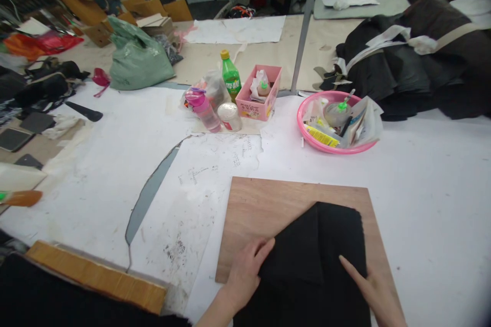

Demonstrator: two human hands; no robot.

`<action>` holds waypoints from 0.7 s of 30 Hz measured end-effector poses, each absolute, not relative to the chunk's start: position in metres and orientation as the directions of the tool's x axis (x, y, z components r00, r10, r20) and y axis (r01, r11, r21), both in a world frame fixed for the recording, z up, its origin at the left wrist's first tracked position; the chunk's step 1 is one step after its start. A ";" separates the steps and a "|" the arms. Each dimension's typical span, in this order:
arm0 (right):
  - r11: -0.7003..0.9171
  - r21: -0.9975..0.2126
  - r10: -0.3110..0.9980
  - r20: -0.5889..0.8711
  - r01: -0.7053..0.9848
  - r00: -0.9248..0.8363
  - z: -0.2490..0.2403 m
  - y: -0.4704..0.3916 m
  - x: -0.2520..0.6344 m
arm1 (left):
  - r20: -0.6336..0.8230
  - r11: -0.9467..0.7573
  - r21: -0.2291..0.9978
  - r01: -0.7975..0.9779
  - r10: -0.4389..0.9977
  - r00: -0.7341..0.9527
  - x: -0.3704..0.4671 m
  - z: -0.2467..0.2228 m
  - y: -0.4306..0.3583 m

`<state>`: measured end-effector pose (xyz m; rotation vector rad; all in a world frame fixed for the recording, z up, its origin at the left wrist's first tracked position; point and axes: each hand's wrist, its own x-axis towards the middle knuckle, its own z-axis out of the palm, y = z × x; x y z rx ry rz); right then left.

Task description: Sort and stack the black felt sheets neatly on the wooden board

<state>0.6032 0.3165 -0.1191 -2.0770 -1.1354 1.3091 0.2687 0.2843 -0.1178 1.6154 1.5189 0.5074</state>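
Down at the near edge, the left hand (242,277) lies flat with its fingers (264,248) stretched out and together, tips resting on the left edge of the folded black fuzzy fabric piece (312,260). Nothing is pinched; it presses rather than grips. The right hand (370,291) is flat too, index finger extended onto the cloth's right side, palm on the edge nearest the body, holding nothing.

The fabric sits on the square brown plywood board (268,204), covering its near right part, with a folded flap running diagonally up between the two hands. It lies under both sets of fingertips, touching them, and spreads away from them towards the board's far corner.

The risk, as I judge it: with only flat pressure, the soft layers can slide over each other and the fold can skew or spring open. The board itself rests on loose white paper covering the surface (422,173), so a sideways push might shift board and all.

Farther off, well apart, stand a pink plastic basin of odds and ends (307,130), a pink cardboard box (247,104), a green plastic bottle (230,76) and a heap of dark cloth (414,66).
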 end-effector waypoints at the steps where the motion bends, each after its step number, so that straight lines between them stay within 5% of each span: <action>1: -0.568 -0.692 0.818 -0.533 0.446 0.214 -0.120 0.317 0.603 | -0.266 0.132 0.772 0.621 0.955 0.128 0.271 -0.119 0.288; 9: -0.324 -0.887 0.927 -0.367 0.328 -0.076 -0.118 0.295 0.572 | -0.287 0.214 0.790 0.574 0.957 0.038 0.270 -0.122 0.306; 15: -0.547 -0.745 0.833 -0.532 0.383 0.154 -0.118 0.316 0.593 | -0.203 -0.035 0.749 0.662 0.939 0.279 0.268 -0.118 0.277; 21: -0.434 -0.790 0.894 -0.438 0.433 0.097 -0.123 0.299 0.568 | -0.256 0.199 0.755 0.625 0.967 0.002 0.272 -0.123 0.302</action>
